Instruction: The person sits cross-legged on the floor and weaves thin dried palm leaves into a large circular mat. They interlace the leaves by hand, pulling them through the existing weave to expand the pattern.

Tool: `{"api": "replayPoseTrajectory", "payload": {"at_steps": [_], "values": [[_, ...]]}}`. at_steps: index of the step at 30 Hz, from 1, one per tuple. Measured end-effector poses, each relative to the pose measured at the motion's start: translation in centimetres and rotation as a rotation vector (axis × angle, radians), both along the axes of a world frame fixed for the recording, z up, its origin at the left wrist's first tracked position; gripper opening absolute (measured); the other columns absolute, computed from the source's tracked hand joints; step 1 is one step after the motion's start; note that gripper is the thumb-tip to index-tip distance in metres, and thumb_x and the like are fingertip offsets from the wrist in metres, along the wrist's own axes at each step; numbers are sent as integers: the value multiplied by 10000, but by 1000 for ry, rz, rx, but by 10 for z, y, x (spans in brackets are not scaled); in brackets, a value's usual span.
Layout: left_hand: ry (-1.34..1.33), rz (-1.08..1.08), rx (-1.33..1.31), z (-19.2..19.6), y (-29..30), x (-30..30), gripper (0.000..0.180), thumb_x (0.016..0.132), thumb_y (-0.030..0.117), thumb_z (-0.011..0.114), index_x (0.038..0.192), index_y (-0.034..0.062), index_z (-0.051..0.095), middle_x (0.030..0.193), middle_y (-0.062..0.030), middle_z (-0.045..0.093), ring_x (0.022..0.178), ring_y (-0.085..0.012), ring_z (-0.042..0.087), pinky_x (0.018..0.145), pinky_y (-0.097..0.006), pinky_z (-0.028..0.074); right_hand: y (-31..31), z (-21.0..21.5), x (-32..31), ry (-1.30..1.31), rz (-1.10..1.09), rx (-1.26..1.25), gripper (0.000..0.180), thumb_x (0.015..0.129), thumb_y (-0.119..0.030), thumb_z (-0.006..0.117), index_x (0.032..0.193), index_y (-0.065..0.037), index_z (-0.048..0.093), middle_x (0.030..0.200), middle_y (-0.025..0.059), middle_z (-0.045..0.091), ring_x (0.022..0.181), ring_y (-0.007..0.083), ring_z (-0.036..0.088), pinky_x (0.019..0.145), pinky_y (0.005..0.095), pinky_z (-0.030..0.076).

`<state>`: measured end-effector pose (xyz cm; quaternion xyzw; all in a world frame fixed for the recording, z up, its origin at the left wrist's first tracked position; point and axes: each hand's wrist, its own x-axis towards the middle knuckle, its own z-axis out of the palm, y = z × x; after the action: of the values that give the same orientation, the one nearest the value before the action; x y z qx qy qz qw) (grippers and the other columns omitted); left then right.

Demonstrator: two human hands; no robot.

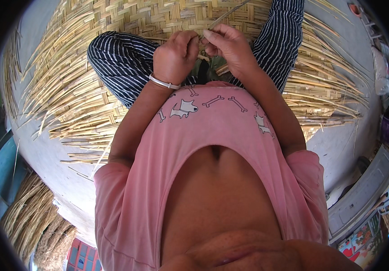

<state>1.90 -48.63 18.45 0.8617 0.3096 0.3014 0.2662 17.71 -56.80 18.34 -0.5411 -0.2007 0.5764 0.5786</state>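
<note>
My left hand [176, 53], with a silvery bracelet [163, 83] at its wrist, is closed with its thumb and fingertips pinched at the lower end of a thin reed strip [227, 15]. My right hand [231, 49] pinches the same strip close beside it, thumb on top. From between the two hands the strip slants up to the right. Under my legs and beyond my hands spreads a woven reed mat [167, 17] in a pale yellow plait. Exactly how the left fingertips grip is partly hidden.
Loose reed ends [86, 122] fan out from the mat on both sides over the grey floor [45, 149]. My folded legs in striped trousers [122, 63] flank my hands. A reed bundle [29, 212] lies at lower left. A grey panel [361, 194] and assorted items stand at right.
</note>
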Motion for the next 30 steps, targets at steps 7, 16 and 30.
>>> {"api": "replayPoseTrajectory", "payload": {"at_steps": [7, 16, 30], "values": [[-11, -10, -221, 1, -1, 4, 143, 921, 172, 675, 970, 38, 671, 828, -172, 700, 723, -379, 690, 635, -435, 561, -2, 0, -3, -117, 49, -3, 155, 1017, -185, 642, 987, -39, 685, 855, 11, 683, 725, 77, 611, 684, 236, 511], [-60, 32, -554, 4, -4, 3, 156, 964, 185, 657, 954, 31, 679, 798, -175, 705, 658, -362, 685, 573, -416, 544, -1, 3, -5, -102, 49, -26, 168, 1011, -191, 647, 1028, -32, 696, 865, 1, 684, 736, 76, 613, 703, 239, 510], [222, -67, 405, -1, 3, 1, 180, 921, 171, 659, 813, 115, 527, 648, -51, 589, 502, -241, 625, 437, -362, 499, -1, -3, -1, -37, -72, -24, 117, 992, -145, 642, 1024, -33, 655, 902, 44, 686, 799, 134, 677, 731, 294, 565]]}}
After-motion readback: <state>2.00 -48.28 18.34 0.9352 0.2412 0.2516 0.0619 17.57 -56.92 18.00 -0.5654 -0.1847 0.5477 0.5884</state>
